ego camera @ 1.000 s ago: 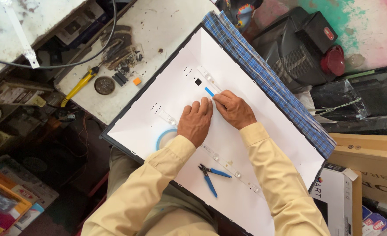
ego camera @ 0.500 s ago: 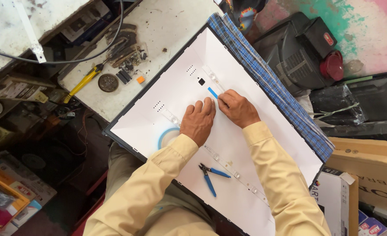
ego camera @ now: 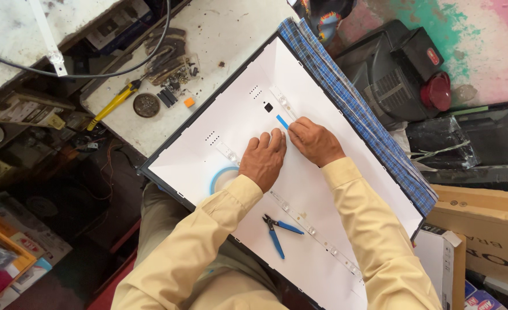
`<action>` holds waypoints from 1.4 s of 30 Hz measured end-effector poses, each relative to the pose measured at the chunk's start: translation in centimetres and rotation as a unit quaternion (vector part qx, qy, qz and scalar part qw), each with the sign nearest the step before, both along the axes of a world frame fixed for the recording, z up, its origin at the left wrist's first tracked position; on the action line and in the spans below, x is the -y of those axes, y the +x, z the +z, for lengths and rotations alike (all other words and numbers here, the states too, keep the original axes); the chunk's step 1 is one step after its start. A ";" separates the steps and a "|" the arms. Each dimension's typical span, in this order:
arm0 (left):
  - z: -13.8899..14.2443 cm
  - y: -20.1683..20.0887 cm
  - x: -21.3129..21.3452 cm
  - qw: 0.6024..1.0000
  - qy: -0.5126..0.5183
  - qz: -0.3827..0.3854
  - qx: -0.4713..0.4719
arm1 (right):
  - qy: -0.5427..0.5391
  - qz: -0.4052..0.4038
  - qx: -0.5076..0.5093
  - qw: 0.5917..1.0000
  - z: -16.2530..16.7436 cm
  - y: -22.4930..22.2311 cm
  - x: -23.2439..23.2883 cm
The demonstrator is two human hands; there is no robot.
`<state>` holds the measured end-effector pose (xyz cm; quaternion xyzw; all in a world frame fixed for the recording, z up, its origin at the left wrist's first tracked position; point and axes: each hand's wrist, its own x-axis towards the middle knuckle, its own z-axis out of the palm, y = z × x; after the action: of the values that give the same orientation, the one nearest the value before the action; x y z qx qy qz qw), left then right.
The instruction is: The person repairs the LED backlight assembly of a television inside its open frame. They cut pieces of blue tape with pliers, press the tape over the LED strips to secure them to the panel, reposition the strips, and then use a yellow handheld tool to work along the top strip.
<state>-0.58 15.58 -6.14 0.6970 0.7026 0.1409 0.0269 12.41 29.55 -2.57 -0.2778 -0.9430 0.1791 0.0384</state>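
1. The LED strip runs diagonally across the white panel, its long axis pointing from upper left to lower right; both hands hide its middle stretch.
2. The left hand lies flat, palm down, pressing on the strip; its grip is open and holds nothing.
3. The right hand has its fingertips pinched at a small blue tab; whether the grip clamps the tab I cannot tell.
4. The strip is thin, pale, and studded with round lenses.
5. Blue-handled pliers lie just beside it.
6. Checked blue cloth edges the panel, which rests on a speckled surface.
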 end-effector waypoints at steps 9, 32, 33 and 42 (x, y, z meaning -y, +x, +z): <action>0.0 0.1 0.0 1.000 0.016 0.002 0.004 | -0.035 -0.009 -0.001 0.999 0.5 0.1 -0.5; 0.1 0.3 -0.2 1.000 0.008 0.010 -0.001 | -0.042 -0.013 0.020 0.999 0.4 -0.2 -0.9; 0.1 0.3 -0.2 1.000 0.001 0.008 0.000 | -0.036 -0.009 0.020 0.999 0.4 -0.2 -0.9; 0.4 0.2 -0.4 1.000 0.000 0.009 -0.007 | -0.049 -0.019 0.012 0.999 0.5 -0.3 -0.9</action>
<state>-0.38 15.95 -5.79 0.6913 0.7093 0.1364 0.0206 12.08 30.43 -2.07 -0.2994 -0.9280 0.2212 0.0165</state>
